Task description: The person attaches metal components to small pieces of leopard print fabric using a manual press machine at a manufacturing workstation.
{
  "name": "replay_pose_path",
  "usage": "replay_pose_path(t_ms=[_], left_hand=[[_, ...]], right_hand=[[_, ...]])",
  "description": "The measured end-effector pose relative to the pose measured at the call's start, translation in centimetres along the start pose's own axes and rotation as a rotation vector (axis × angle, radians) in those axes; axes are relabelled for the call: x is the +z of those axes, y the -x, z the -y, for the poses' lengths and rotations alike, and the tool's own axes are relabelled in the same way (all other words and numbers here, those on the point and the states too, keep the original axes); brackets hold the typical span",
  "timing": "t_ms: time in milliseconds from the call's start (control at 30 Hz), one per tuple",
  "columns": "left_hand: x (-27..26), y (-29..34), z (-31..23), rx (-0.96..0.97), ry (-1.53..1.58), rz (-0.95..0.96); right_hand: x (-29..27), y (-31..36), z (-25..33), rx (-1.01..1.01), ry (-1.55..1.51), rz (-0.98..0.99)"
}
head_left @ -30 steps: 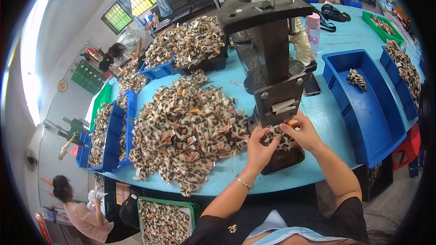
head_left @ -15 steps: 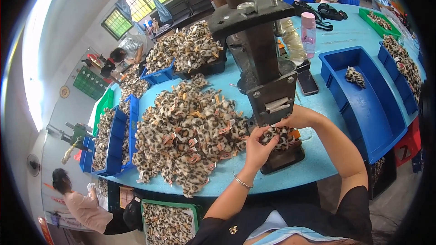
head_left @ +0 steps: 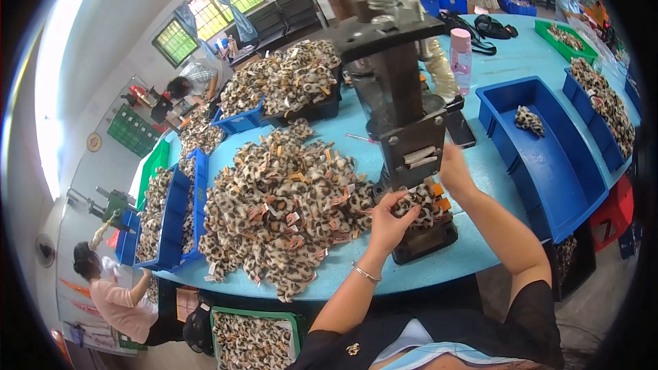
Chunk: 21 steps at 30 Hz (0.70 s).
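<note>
A small leopard-print plush piece (head_left: 426, 214) with orange tabs at its right side sits at the foot of a dark metal press (head_left: 404, 127). My left hand (head_left: 391, 223) grips it from the left, thumb on top and fingers curled round it. My right hand (head_left: 455, 171) is raised just right of the press, apart from the plush; its fingers are smeared by motion and partly behind the press. A large heap of similar plush pieces (head_left: 274, 212) with small tags lies left of the press on the blue table (head_left: 343, 289).
At right stands a blue bin (head_left: 558, 157) with one plush piece (head_left: 529, 121) in it. A pink-capped bottle (head_left: 460, 62) and a phone (head_left: 460, 129) are behind the press. Filled bins (head_left: 179, 212) line the left. Co-workers (head_left: 120, 301) are around the room.
My right hand has let go of the plush and risen beside the press, uncovering the orange tabs. My left hand keeps its hold. The co-worker at lower left has stretched out an arm.
</note>
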<state>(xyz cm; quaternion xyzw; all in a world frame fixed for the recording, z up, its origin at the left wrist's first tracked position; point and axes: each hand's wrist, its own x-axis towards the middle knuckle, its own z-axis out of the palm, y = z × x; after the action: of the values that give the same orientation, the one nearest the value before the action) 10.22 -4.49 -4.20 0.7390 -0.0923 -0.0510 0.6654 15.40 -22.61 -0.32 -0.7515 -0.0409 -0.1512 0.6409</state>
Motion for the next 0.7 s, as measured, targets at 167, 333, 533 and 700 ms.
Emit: replay_pose_path(t_ms=[167,333,533,700], left_hand=[[-0.3,0.0,0.2,0.166,-0.145,-0.022],[-0.2,-0.3,0.1,0.145,-0.139,0.006],[-0.8,-0.7,0.4,0.050,-0.021,0.011],[-0.2,-0.3,1.5,0.100,0.072,0.075]], right_hand=[[-2.3,-4.9,9.7,-0.470,-0.121,-0.481],[-2.4,-15.1,20.1,0.027,-0.379,0.144],[-1.2,-9.1,21.7,-0.437,-0.368,-0.202],[-5.9,-0.2,15.9,-1.119,-0.572,0.296]])
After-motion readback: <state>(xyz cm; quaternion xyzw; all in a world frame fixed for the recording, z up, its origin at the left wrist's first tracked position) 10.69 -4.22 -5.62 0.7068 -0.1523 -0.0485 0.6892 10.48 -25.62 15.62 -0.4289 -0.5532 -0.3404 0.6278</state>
